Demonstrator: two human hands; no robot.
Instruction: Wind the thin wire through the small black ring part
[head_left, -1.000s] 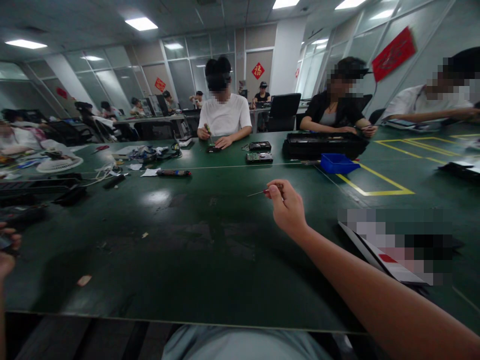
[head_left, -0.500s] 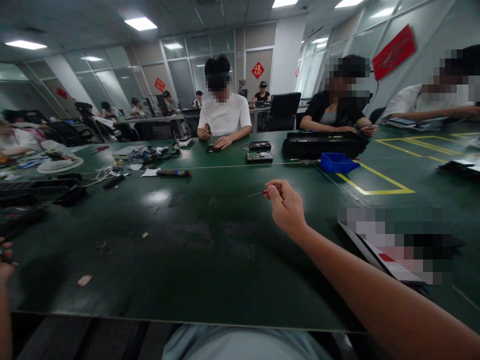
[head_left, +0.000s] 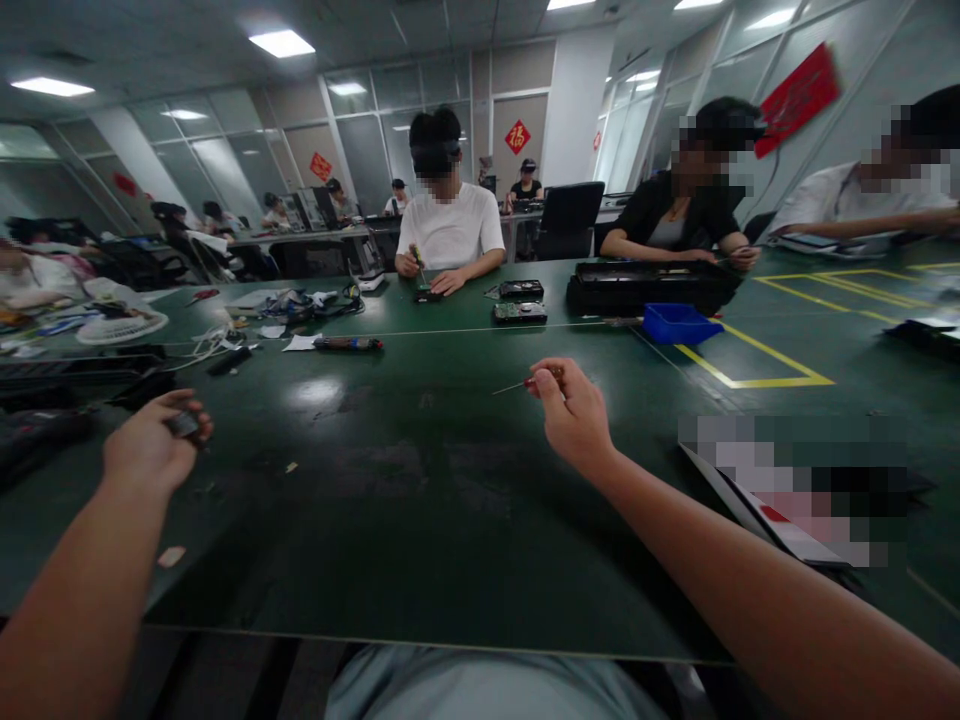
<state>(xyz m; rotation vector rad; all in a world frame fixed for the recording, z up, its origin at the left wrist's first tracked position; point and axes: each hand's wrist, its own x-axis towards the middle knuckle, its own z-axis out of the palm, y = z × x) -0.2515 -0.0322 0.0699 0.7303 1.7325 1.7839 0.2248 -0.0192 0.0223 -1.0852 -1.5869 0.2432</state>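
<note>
My right hand (head_left: 576, 415) is closed around the handle of a small screwdriver (head_left: 510, 388), held above the middle of the green table (head_left: 390, 560). Its thin shaft points left, and the reddish handle is mostly hidden by my fingers. On the left, my left hand (head_left: 150, 445) is raised over the table with its fingers curled round a small dark grey block (head_left: 184, 424). What kind of block it is I cannot make out. The two hands are well apart.
Across the table a person (head_left: 450, 230) works with a screwdriver. Two hard drives (head_left: 520, 312) lie nearby, with a long black casing (head_left: 651, 288) and a blue tray (head_left: 679, 325) to their right. A dark tool (head_left: 349, 344), cables (head_left: 300, 303) and a paper scrap (head_left: 172, 556) lie leftward.
My left hand has come in from the left edge, moving right and up with the small dark block. My right hand and the screwdriver have stayed almost still.
</note>
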